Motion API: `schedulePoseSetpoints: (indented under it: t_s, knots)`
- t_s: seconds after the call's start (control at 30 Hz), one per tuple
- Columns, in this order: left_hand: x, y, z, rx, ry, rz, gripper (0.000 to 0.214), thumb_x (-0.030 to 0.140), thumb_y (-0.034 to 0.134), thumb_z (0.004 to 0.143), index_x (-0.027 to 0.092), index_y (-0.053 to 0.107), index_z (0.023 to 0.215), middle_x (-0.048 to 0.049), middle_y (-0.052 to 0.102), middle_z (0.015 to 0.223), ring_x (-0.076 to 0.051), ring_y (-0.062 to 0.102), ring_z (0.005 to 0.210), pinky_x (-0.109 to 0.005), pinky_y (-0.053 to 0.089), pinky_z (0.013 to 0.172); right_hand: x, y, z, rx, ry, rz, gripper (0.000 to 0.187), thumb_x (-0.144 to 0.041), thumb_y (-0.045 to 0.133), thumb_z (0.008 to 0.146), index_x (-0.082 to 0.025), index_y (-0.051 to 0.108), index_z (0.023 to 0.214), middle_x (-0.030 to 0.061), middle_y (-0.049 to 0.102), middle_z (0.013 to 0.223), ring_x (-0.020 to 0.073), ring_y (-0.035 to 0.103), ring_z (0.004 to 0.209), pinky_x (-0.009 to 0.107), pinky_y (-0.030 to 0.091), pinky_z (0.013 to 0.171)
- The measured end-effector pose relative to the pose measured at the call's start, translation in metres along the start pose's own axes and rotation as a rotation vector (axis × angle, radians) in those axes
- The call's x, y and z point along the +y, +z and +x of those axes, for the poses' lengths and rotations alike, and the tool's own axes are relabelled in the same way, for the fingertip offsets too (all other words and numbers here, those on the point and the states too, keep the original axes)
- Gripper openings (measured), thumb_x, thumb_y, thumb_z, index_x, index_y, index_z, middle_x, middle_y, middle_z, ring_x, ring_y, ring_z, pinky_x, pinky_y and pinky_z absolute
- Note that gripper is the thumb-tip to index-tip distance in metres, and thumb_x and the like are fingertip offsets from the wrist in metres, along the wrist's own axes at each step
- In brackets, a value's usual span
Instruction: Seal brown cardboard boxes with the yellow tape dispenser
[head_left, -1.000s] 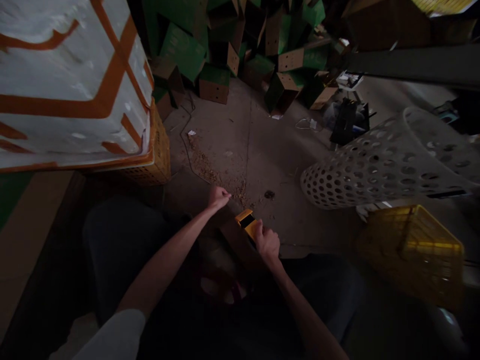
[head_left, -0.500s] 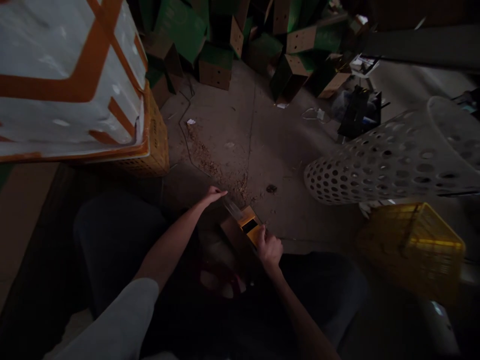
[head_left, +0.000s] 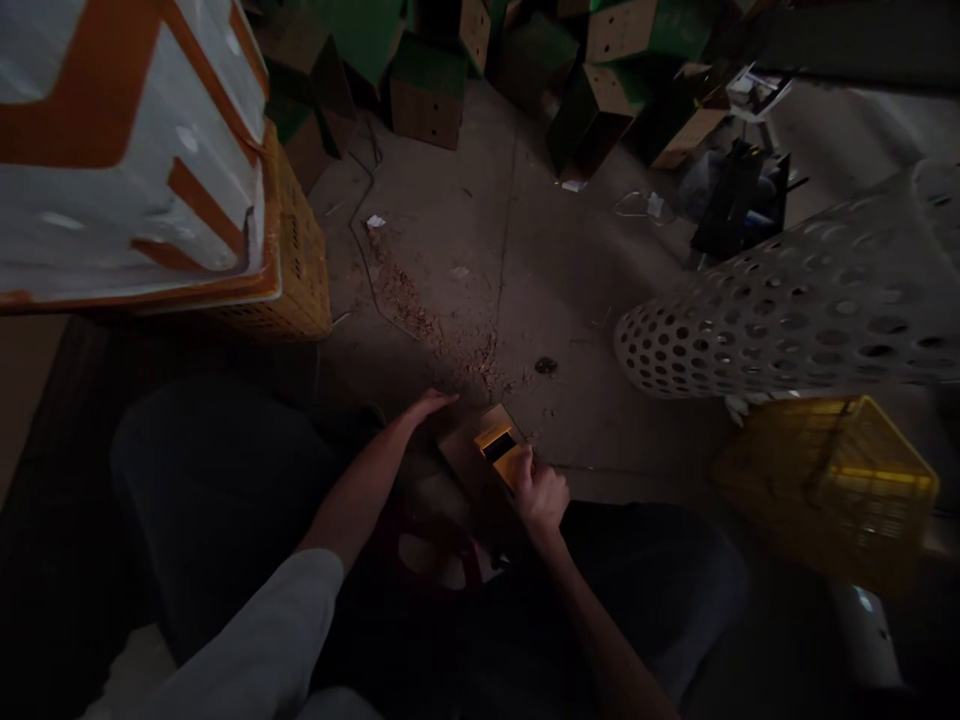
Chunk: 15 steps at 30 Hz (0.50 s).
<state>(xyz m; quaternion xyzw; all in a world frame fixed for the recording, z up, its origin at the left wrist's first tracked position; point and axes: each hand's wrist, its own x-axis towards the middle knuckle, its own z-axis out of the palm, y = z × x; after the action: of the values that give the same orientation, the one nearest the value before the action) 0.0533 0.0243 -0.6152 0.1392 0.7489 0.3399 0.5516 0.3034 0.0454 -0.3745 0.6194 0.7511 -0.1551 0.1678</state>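
Left hand (head_left: 426, 405) lower, beside cardboard box (head_left: 466, 458)

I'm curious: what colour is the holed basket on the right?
The perforated basket is off-white, seen best in the head view.

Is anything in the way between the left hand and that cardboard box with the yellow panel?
Nothing visible stands between them. The left hand lies right beside the upper edge of the cardboard box, while the right hand grips the box's other side.
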Motion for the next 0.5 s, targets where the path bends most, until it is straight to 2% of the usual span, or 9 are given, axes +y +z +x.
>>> schedulePoseSetpoints:
  t_s: [0.1,0.23,0.33,0.5]
  knots:
    - [-0.006,0.005,0.001,-0.036,-0.030,0.011,0.037,0.052,0.080,0.075,0.015,0.077,0.076,-0.0022,0.069,0.067,-0.015,0.057,0.068,-0.028,0.040,0.069,0.000,0.000,0.000,0.007,0.011,0.004,0.077,-0.055,0.017,0.107,-0.012,0.080,0.096,0.0229,0.073,0.087,0.0287,0.071,0.080,0.040,0.052,0.079]
    - [-0.007,0.011,0.000,-0.082,-0.024,0.011,0.040,0.053,0.083,0.071,0.014,0.077,0.076,-0.0008,0.066,0.063,-0.013,0.054,0.065,-0.027,0.039,0.067,-0.001,-0.001,0.000,-0.007,0.019,0.007,0.074,-0.056,0.021,0.108,-0.012,0.080,0.099,0.0236,0.073,0.090,0.0291,0.072,0.083,0.039,0.051,0.080]
    - [-0.007,0.016,-0.004,-0.095,-0.005,0.005,0.048,0.059,0.084,0.065,0.013,0.075,0.073,-0.0005,0.064,0.062,-0.012,0.052,0.064,-0.026,0.037,0.064,-0.002,-0.002,0.000,-0.028,0.015,0.004,0.070,-0.057,0.026,0.107,-0.013,0.080,0.101,0.0235,0.074,0.093,0.0285,0.073,0.086,0.038,0.051,0.082]
    - [-0.009,0.025,-0.012,-0.126,0.044,0.002,0.059,0.069,0.081,0.059,0.012,0.074,0.072,0.0027,0.057,0.057,-0.010,0.046,0.061,-0.024,0.032,0.061,-0.002,-0.002,0.000,-0.006,0.015,0.000,0.077,-0.056,0.018,0.108,-0.014,0.081,0.097,0.0229,0.074,0.090,0.0306,0.073,0.084,0.041,0.051,0.081]
